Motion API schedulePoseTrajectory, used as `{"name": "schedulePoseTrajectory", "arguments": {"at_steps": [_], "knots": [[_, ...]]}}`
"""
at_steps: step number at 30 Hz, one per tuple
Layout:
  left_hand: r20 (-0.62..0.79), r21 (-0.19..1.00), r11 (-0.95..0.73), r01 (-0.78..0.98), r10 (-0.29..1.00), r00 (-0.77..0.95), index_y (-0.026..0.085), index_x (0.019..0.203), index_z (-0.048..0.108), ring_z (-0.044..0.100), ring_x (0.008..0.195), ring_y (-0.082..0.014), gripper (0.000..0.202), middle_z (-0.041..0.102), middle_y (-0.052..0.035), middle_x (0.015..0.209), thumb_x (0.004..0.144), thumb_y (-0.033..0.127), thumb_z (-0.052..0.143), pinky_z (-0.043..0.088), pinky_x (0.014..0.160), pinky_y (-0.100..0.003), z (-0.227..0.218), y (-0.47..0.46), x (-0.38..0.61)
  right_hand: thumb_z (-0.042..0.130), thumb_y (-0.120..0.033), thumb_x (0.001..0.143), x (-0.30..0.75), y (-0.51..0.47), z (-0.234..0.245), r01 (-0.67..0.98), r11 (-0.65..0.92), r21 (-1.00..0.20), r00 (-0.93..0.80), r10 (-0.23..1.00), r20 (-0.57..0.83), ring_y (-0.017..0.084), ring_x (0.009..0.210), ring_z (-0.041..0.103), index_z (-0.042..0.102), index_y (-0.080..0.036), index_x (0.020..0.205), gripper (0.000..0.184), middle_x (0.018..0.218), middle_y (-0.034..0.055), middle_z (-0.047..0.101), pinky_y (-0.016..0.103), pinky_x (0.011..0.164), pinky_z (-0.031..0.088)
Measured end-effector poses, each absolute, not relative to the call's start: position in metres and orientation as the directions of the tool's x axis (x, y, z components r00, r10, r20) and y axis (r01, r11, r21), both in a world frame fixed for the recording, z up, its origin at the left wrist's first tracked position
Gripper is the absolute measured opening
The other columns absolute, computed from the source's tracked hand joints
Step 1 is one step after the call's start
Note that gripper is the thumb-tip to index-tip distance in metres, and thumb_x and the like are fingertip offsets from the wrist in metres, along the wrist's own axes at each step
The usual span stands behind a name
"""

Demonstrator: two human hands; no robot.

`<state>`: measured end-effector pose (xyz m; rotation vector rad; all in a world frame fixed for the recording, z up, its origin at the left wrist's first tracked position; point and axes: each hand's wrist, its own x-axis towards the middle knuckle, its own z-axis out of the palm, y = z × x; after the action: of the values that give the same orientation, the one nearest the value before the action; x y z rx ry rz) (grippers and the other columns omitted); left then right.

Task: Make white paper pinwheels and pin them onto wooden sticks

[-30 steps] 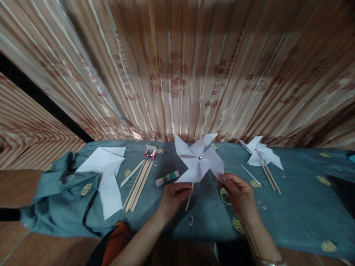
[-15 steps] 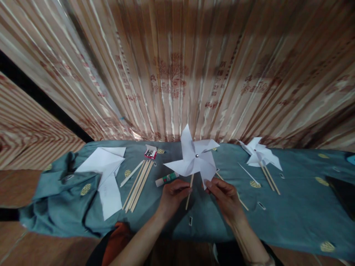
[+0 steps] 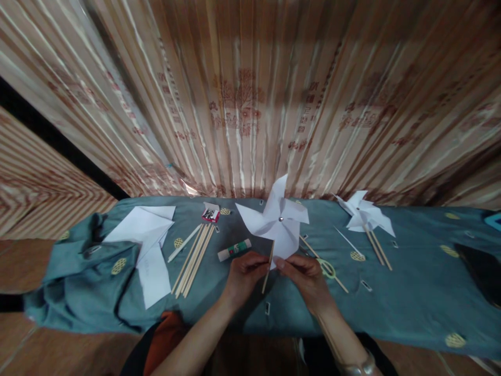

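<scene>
A white paper pinwheel (image 3: 287, 230) with a round silver pin head (image 3: 281, 219) at its centre is held up over the table, just to the right of a white-and-green cylindrical glue stick (image 3: 234, 250). Its four visible blades curl outward to pointed tips, and a thin, pale wooden stick (image 3: 265, 280) slants down on its near side. The bare left hand (image 3: 241, 277), just on the near side of the glue stick, pinches that stick between thumb and forefinger. The bare right hand (image 3: 309, 282), to the right of the glue stick, pinches the lowest blade near its tip between thumb and fingers.

Half a second ago the blades stood turned differently: the lowest tip pointed down clear of the stick, and now it lies close beside it; the top blade leaned left and now leans right, and the left blade has risen. The right hand has come a little nearer the left, which keeps its pinch. A pale green looped handle (image 3: 332, 269), mostly covered then, now shows well to the right of the glue stick.
</scene>
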<state>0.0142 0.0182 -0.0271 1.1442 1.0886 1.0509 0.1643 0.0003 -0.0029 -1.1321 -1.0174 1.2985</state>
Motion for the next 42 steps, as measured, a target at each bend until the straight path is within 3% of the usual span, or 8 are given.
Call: {"name": "schedulePoseTrajectory", "arguments": {"at_steps": [4, 6, 10, 14, 17, 25, 37, 42], "knots": [[-0.114, 0.988, 0.131, -0.085, 0.977, 0.183, 0.015, 0.069, 0.076, 0.058, 0.068, -0.0165, 0.027, 0.065, -0.0048, 0.070, 0.064, 0.041, 0.078, 0.043, 0.065, -0.027, -0.026, 0.019, 0.015, 0.077, -0.045, 0.069, 0.169, -0.002, -0.001, -0.054, -0.016, -0.998, -0.024, 1.000, -0.014, 0.015, 0.055, 0.057, 0.079, -0.023, 0.064, 0.023, 0.059, 0.0024, 0.071, 0.027, 0.055, 0.046], [-0.123, 0.987, 0.139, -0.076, 0.975, 0.185, 0.015, 0.070, 0.077, 0.058, 0.069, -0.0172, 0.028, 0.067, -0.0052, 0.070, 0.064, 0.043, 0.079, 0.043, 0.065, -0.028, -0.025, 0.019, 0.013, 0.074, -0.048, 0.072, 0.179, -0.001, -0.003, -0.004, 0.012, -1.000, 0.026, 1.000, 0.012, 0.015, 0.055, 0.056, 0.078, -0.022, 0.064, 0.028, 0.061, 0.0033, 0.071, 0.026, 0.054, 0.044], [-0.148, 0.985, 0.162, -0.065, 0.972, 0.182, 0.015, 0.067, 0.075, 0.056, 0.066, -0.0161, 0.028, 0.065, -0.0037, 0.066, 0.062, 0.043, 0.079, 0.042, 0.064, -0.027, -0.025, 0.020, 0.010, 0.074, -0.054, 0.070, 0.209, 0.007, -0.010, -0.057, 0.076, -0.996, 0.373, 0.927, 0.049, 0.014, 0.053, 0.053, 0.076, -0.021, 0.063, 0.034, 0.061, 0.0035, 0.070, 0.026, 0.050, 0.041], [-0.174, 0.977, 0.200, -0.074, 0.949, 0.262, 0.015, 0.067, 0.075, 0.056, 0.067, -0.0156, 0.027, 0.063, -0.0032, 0.068, 0.062, 0.042, 0.079, 0.042, 0.065, -0.027, -0.029, 0.018, 0.008, 0.077, -0.046, 0.071, 0.232, 0.015, -0.014, -0.034, 0.140, -0.990, 0.578, 0.810, 0.095, 0.019, 0.079, 0.065, 0.077, -0.022, 0.088, 0.030, 0.090, 0.0055, 0.076, 0.030, 0.070, 0.049], [-0.178, 0.971, 0.218, -0.096, 0.933, 0.314, 0.016, 0.070, 0.076, 0.056, 0.068, -0.0155, 0.023, 0.064, -0.0032, 0.070, 0.063, 0.038, 0.079, 0.041, 0.066, -0.027, -0.031, 0.015, 0.009, 0.077, -0.043, 0.072, 0.237, 0.018, -0.017, -0.068, 0.119, -0.991, 0.542, 0.838, 0.064, 0.021, 0.090, 0.067, 0.075, -0.022, 0.099, 0.034, 0.098, 0.0065, 0.076, 0.034, 0.078, 0.049], [-0.204, 0.966, 0.236, -0.108, 0.947, 0.250, 0.013, 0.072, 0.076, 0.057, 0.068, -0.0167, 0.024, 0.066, -0.0042, 0.069, 0.061, 0.034, 0.081, 0.044, 0.069, -0.030, -0.032, 0.014, 0.010, 0.085, -0.036, 0.060, 0.228, 0.019, -0.018, -0.183, 0.087, -0.979, 0.551, 0.834, -0.029, 0.012, 0.060, 0.059, 0.077, -0.022, 0.075, 0.022, 0.067, -0.0005, 0.071, 0.026, 0.060, 0.046], [-0.266, 0.946, 0.294, -0.140, 0.946, 0.187, 0.015, 0.074, 0.079, 0.062, 0.066, -0.0177, 0.028, 0.073, -0.0063, 0.071, 0.056, 0.036, 0.083, 0.049, 0.069, -0.032, -0.032, 0.017, 0.012, 0.086, -0.042, 0.055, 0.216, 0.013, -0.010, -0.216, 0.032, -0.976, 0.458, 0.886, -0.072, 0.012, 0.053, 0.056, 0.076, -0.022, 0.069, 0.026, 0.060, -0.0010, 0.067, 0.026, 0.054, 0.045], [-0.259, 0.941, 0.289, -0.173, 0.950, 0.176, 0.015, 0.074, 0.079, 0.061, 0.066, -0.0168, 0.022, 0.073, -0.0052, 0.071, 0.057, 0.031, 0.081, 0.048, 0.070, -0.030, -0.031, 0.017, 0.012, 0.081, -0.048, 0.063, 0.216, 0.010, -0.015, -0.186, 0.030, -0.982, 0.408, 0.912, -0.050, 0.013, 0.056, 0.053, 0.076, -0.021, 0.071, 0.028, 0.060, -0.0010, 0.063, 0.026, 0.055, 0.043]]}}
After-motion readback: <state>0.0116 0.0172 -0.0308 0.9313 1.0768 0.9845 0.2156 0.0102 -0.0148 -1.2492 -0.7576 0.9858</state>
